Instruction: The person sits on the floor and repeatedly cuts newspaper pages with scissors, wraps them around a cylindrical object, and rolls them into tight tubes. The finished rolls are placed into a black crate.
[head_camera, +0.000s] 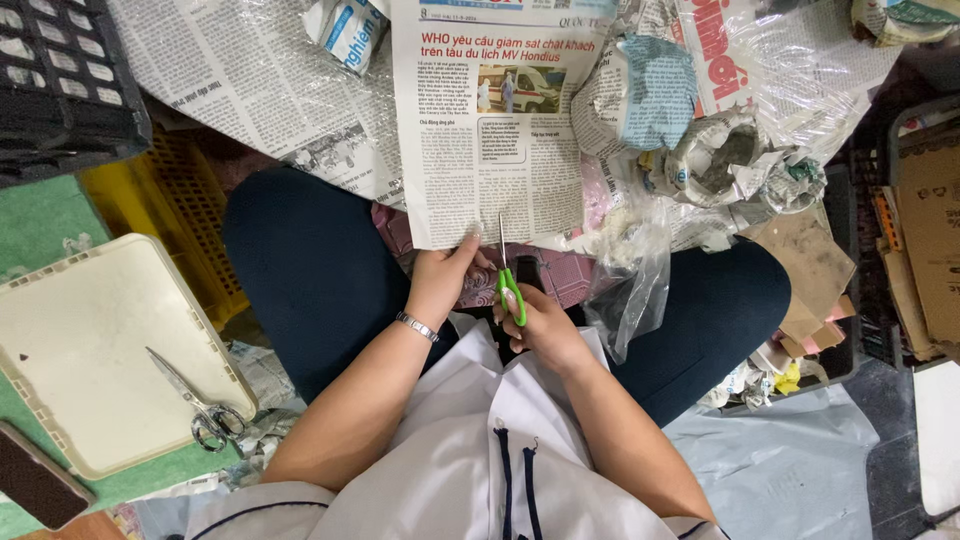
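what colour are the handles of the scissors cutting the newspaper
Bright green handles, held in the right hand; clearest in the head view.

A floor (800, 480) is seen under everything. A green mat (40, 225) is laid on it at the left, and a cream plastic tray (90, 340) is set on the mat. Grey metal scissors (195, 395) are laid on the tray. Newspaper sheets (250, 70) are spread at the top. A grey plastic sheet (790, 470) is laid at the lower right, with cardboard scraps (810, 270) piled just above it.
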